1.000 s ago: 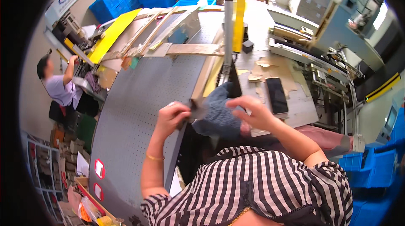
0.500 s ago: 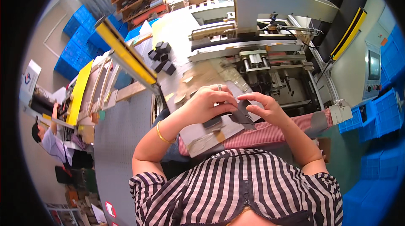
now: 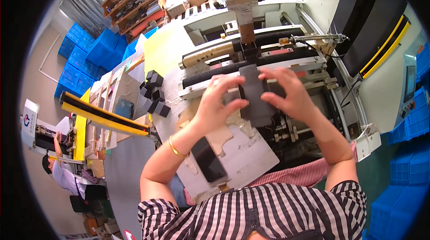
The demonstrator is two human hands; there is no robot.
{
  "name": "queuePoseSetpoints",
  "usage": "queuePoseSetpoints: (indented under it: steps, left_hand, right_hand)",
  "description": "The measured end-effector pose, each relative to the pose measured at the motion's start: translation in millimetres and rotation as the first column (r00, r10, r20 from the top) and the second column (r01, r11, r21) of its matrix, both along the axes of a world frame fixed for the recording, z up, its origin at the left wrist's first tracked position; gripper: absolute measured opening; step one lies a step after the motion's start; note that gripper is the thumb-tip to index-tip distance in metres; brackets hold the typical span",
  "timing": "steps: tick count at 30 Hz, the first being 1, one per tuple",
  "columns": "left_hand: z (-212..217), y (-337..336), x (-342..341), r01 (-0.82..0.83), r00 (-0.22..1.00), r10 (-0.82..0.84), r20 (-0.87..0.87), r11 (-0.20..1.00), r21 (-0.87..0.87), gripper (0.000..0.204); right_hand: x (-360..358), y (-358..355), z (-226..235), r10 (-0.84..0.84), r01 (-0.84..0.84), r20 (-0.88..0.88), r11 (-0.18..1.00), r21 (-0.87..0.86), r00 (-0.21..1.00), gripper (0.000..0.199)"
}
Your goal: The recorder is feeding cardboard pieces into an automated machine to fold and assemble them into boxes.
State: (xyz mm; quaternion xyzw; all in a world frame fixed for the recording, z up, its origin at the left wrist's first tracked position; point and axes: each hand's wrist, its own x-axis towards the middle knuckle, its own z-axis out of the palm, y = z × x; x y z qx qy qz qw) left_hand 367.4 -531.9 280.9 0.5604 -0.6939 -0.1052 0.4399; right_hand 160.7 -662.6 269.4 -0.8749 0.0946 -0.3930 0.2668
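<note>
A dark grey card piece [image 3: 256, 105] lies in front of the machine, below its upright press post [image 3: 245, 18]. My left hand [image 3: 217, 103] has its index fingertip and thumb at the piece's left edge. At the opposite edge, the index finger and thumb of my right hand [image 3: 289, 94] touch the piece, so it sits between both hands. Thumb and fingers are spread along the edges on each side. Below my left hand, a flat black phone-like slab [image 3: 208, 159] rests on a worn grey board [image 3: 251, 152].
Several small black boxes [image 3: 155, 92] stand on the table left of my hands. Black rollers [image 3: 215, 74] and metal rails surround the work spot. A yellow-and-black bar [image 3: 105, 113] juts in at left. Blue crates [image 3: 407, 119] stack at right. Another person [image 3: 65, 173] works far left.
Both hands have moved forward and up from near my body to the machine, with the dark piece between them. The press post has appeared above it, and the black slab on the board is uncovered.
</note>
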Motion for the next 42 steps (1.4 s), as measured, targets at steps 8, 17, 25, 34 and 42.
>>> queuePoseSetpoints:
  steps: [8, 17, 25, 34, 42]
  left_hand:
    - [26.8, -169.2, 79.0, -0.127, 0.961, 0.165, -0.223, 0.976, 0.174, 0.064]
    - [36.5, -179.3, 76.2, -0.237, 0.956, 0.268, 0.117, 0.945, -0.227, 0.078]
    - [-24.5, 126.4, 63.9, -0.067, 0.998, 0.064, -0.02, 0.987, -0.147, 0.02]
    - [-297.5, 679.0, 140.9, -0.909, -0.313, 0.929, -0.196, -0.234, 0.344, 0.021]
    - [-326.5, 959.9, -83.7, -0.061, -0.686, 0.306, 0.66, -0.928, 0.367, 0.043]
  right_hand:
    - [92.1, -178.2, 12.9, 0.093, -0.135, 0.102, 0.81, 0.571, 0.99, 0.063]
    - [110.8, -177.2, 28.7, -0.108, 0.003, 0.329, 0.952, 0.305, 0.938, 0.048]
    - [29.7, 141.0, -56.7, 0.487, -0.394, -0.103, 0.797, 0.458, 0.867, 0.017]
    - [79.7, 341.3, -90.4, 0.953, -0.416, -0.04, 0.169, 0.893, 0.3, 0.028]
    - [170.3, 482.3, -81.2, 0.986, -0.342, -0.163, 0.147, 0.928, -0.019, 0.032]
